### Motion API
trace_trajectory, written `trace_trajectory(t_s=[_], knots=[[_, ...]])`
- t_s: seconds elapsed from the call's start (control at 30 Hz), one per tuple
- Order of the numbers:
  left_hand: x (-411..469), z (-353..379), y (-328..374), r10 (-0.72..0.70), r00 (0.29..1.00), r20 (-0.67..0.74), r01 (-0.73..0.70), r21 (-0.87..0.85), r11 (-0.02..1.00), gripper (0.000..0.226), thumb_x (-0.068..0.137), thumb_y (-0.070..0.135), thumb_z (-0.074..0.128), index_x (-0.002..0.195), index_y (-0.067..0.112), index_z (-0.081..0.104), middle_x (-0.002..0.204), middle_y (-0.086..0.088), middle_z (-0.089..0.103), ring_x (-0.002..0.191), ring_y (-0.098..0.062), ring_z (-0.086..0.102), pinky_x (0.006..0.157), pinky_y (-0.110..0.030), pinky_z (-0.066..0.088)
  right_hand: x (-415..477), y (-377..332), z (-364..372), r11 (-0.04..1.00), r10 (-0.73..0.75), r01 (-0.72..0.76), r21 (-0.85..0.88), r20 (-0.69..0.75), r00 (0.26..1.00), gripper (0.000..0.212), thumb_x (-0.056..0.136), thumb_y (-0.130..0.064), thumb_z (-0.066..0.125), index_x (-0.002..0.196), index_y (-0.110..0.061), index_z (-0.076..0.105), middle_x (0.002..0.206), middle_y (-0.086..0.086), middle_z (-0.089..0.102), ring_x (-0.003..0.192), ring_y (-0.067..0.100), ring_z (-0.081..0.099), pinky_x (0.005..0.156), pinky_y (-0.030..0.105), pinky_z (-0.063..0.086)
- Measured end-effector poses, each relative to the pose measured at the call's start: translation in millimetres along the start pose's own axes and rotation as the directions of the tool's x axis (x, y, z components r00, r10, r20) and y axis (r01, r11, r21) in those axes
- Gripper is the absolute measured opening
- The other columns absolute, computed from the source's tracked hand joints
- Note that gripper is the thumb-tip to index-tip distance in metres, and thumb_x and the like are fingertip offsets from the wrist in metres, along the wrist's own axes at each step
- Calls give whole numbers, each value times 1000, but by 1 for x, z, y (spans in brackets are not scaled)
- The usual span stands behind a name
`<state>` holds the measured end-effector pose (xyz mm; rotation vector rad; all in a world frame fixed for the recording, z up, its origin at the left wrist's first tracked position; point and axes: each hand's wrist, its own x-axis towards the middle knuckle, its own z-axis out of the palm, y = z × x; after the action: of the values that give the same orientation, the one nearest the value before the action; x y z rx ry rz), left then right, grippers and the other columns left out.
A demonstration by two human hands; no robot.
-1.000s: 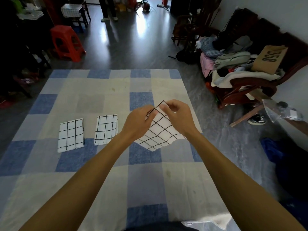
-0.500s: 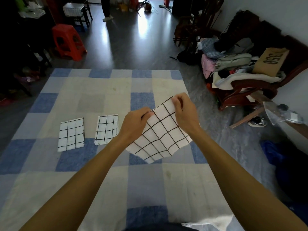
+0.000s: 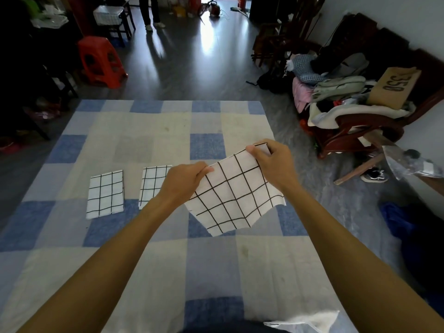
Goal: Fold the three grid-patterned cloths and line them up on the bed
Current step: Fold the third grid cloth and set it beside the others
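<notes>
Two folded white cloths with black grid lines lie side by side on the bed (image 3: 149, 272): one at the left (image 3: 105, 193), one to its right (image 3: 153, 181), partly hidden behind my left wrist. A third grid cloth (image 3: 230, 198) hangs spread and slanted above the bed at the right. My left hand (image 3: 185, 181) pinches its upper left edge. Higher and further right, my right hand (image 3: 271, 162) pinches its upper right corner. The cloth's lower edge droops toward the bedsheet.
The bed has a blue, grey and cream checked sheet. Its right edge drops to a grey floor. A dark wooden chair (image 3: 355, 131) piled with clothes stands at the right. A red stool (image 3: 101, 61) and a person's legs (image 3: 150, 13) are beyond the bed's far end.
My hands were close together on one corner of the third cloth. They have moved apart, stretching its top edge, and the cloth now hangs wider and flatter.
</notes>
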<state>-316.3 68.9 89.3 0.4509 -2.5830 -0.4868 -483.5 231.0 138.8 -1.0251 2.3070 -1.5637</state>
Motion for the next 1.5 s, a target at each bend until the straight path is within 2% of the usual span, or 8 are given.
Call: trace_trajectory(t_s=[0.27,0.47,0.67,0.9,1.07,1.2,1.3,1.5], knots=[[-7,0,-19,30,1000,1,-30,91,995,65,91,66,9,69,19,47,56,6,50,47,-17,47,44,-22,27,-3,4,-1,997,-50,46,-64,-70,996,25,87,-35,67,67,-20,63,61,-10,60,58,3,53,57,19,43],[12,6,14,17,999,-43,-19,-46,999,41,92,43,50,117,13,60,114,-7,64,106,-24,54,95,-33,32,-3,-6,13,979,-110,122,-162,79,991,21,86,-37,66,71,-22,62,67,-8,62,63,6,57,61,28,48],[33,12,30,-2,998,-56,-10,-212,977,19,93,28,55,89,15,69,78,2,69,62,-5,47,77,-36,42,-1,-11,14,977,-174,185,-107,104,979,23,87,-32,66,70,-18,62,62,-8,59,57,7,52,58,28,47],[19,12,26,-129,984,124,162,-315,935,19,92,26,58,82,13,68,75,5,65,68,-2,54,64,-10,38,3,-3,-11,985,-133,134,-107,16,991,45,87,-33,68,57,-9,43,50,-8,36,48,5,32,49,22,30],[17,6,28,-129,977,167,179,-334,926,18,94,22,54,87,11,66,80,1,66,75,-13,57,68,-18,42,8,-1,-15,987,-132,127,-94,-39,991,46,88,-37,65,56,-12,44,49,-9,36,48,5,33,49,21,30],[18,2,32,-139,977,164,189,-350,918,18,97,20,49,88,14,63,77,3,63,71,-11,55,67,-22,42,11,-3,-12,983,-105,72,-168,-192,976,23,88,-40,64,95,-19,64,78,-6,57,68,4,50,64,19,40],[18,-1,39,-127,980,151,176,-375,910,15,97,20,47,88,19,59,72,4,59,65,-8,49,64,-19,40,9,3,-6,947,-189,112,-302,-237,953,44,87,-36,65,125,-19,52,118,2,50,107,13,48,93,27,41],[18,2,45,-154,981,120,190,-406,894,17,96,22,49,91,15,63,76,2,63,68,-8,54,65,-18,42,-11,21,16,925,-239,178,-336,-151,959,20,89,-30,59,107,-20,59,113,4,53,105,19,50,93,41,43]])
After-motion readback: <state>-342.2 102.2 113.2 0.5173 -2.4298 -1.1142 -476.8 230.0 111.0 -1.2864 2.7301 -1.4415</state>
